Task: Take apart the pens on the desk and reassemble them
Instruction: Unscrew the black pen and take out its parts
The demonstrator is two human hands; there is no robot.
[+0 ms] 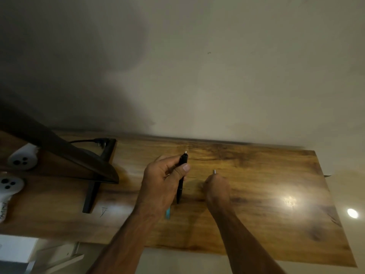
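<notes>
Left hand (162,182) holds black pen (181,178) above desk (256,194), near centre. Thumb (184,168) pressed across barrel, other fingers curled behind; firm pinch grip. Pen long axis runs near-to-far, almost upright in view; white button end (185,152) points far, lower end hangs near, beside wrist.

Right hand (217,191) sits just right of pen, apart from it, fingers closed together round a thin metal piece (214,171) sticking out the far side. Piece too small to identify; poss. spring or refill tip. Can't tell if hand touches desk.

Teal pen part (168,212) lies on desk near left wrist, mostly hidden.

Judgement: key relation is the metal piece vs the pen barrel, side by side, roughly parallel. Right hand nearer, would need to shift left and line up w/ pen's open end. Risk: small part slipping from fingers.

Left side: monitor stand (92,186), two white controllers (22,159).
</notes>
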